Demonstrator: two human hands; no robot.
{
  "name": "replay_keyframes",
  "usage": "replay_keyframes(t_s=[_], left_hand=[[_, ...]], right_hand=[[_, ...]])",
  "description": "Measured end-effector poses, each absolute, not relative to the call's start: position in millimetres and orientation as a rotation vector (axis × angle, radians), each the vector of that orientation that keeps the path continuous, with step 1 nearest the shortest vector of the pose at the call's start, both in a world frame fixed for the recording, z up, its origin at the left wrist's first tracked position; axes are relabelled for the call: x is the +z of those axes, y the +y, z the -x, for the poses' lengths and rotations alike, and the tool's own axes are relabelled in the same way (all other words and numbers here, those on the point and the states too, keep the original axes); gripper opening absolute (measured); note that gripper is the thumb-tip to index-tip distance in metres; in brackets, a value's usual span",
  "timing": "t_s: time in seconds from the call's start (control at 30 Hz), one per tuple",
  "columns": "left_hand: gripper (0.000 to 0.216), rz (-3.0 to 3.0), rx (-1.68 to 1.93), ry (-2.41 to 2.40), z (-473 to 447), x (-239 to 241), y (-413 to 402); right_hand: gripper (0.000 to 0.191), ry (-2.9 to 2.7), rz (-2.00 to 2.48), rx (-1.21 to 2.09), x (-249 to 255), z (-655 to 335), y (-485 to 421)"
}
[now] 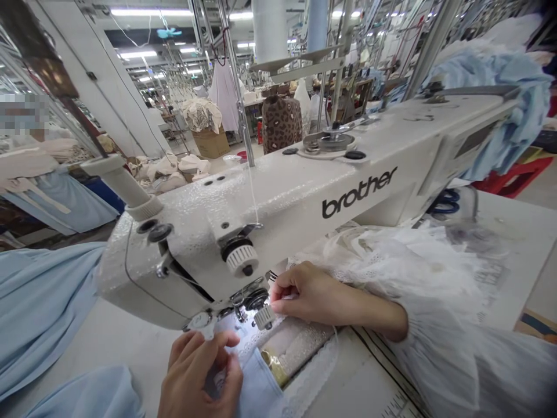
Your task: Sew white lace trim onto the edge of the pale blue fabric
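Note:
A white sewing machine marked "brother" stands in front of me. My left hand is left of the lit needle area, fingers curled and thumb bent towards them. Some white lace shows inside its curl, but what the fingertips hold is hidden. My right hand is under the machine arm, with thumb and forefinger pinched beside the small ribbed knob. Anything in that pinch is too small to make out. Light blue fabric and white lace trim lie below the needle area.
A heap of white lacy fabric lies behind my right forearm. Light blue cloth covers the table's left side. Thread cones stand above the machine. More blue garments hang over its far right end. A person is at far left.

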State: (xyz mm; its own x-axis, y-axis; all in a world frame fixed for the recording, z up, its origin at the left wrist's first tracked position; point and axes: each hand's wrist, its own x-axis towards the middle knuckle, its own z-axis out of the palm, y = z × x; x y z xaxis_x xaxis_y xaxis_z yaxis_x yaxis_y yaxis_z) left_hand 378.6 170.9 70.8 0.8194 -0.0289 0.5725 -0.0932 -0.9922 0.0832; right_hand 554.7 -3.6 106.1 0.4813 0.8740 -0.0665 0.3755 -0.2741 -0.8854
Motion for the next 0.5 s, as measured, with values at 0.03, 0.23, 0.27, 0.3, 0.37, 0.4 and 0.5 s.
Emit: replay_keyframes(t_s=[0.03,0.23,0.27,0.3,0.37,0.4,0.5], left_hand=[[0.012,-2.885,0.901,-0.116,-378.5,70.8,170.7],[0.014,-2.834,0.865,-0.175,-378.4,73.3,169.4],[0.013,-2.822,0.863,-0.178,-378.2,74.4,169.0],[0.013,-2.814,0.872,-0.173,-377.8,75.5,168.6],[0.012,-2.806,0.915,-0.146,-376.5,77.1,168.1],[0.015,-2.805,0.925,-0.142,-375.7,77.4,168.1],[0.033,-2.805,0.832,-0.211,-373.6,75.5,168.9]], right_hand=[[0.008,-1.036,1.839,0.756,106.9,-555.1,-3.7],[0.006,-0.969,1.729,0.94,108.5,-557.2,-5.2],[0.007,-0.959,1.703,0.976,109.1,-556.1,-5.6],[0.008,-0.95,1.675,1.01,109.9,-554.2,-5.8],[0.011,-0.941,1.616,1.066,111.5,-548.2,-5.9],[0.012,-0.939,1.576,1.101,112.0,-544.4,-5.6],[0.017,-0.916,1.419,1.235,109.9,-533.6,-3.7]])
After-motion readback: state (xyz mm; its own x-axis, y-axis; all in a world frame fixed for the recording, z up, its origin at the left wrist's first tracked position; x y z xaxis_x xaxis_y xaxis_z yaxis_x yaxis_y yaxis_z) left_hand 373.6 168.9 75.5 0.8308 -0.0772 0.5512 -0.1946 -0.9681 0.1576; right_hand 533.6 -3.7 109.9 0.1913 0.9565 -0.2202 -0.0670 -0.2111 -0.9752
